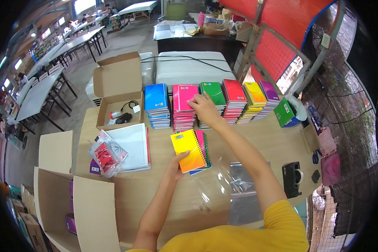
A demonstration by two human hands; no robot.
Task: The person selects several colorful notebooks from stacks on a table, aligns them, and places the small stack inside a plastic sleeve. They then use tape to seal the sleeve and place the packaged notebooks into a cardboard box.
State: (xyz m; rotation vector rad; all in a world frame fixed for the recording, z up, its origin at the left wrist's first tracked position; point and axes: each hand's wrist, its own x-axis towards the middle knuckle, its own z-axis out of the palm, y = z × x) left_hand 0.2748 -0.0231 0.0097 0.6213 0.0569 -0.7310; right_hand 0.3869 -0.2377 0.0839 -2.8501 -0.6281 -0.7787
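Observation:
My left hand [176, 167] grips a small fanned set of spiral notebooks over the table. A yellow notebook [188, 149] lies on top, with pink, green and blue ones peeking out beneath. My right hand [206, 110] reaches to the pink notebook stack [184, 119], its fingers closed at the right edge of the top pink notebook [187, 93], which sits slightly askew. The row also has blue [156, 97], green [212, 90], red [234, 90], yellow [254, 93] and purple [269, 90] notebook stacks. My right hand partly hides the green stack.
An open cardboard box [117, 103] with a cable stands back left; a larger carton [94, 210] is front left. A ruled pad [128, 147] lies beside plastic-wrapped red items [106, 155]. Clear plastic bags [243, 206] and a tape dispenser [291, 180] are at right.

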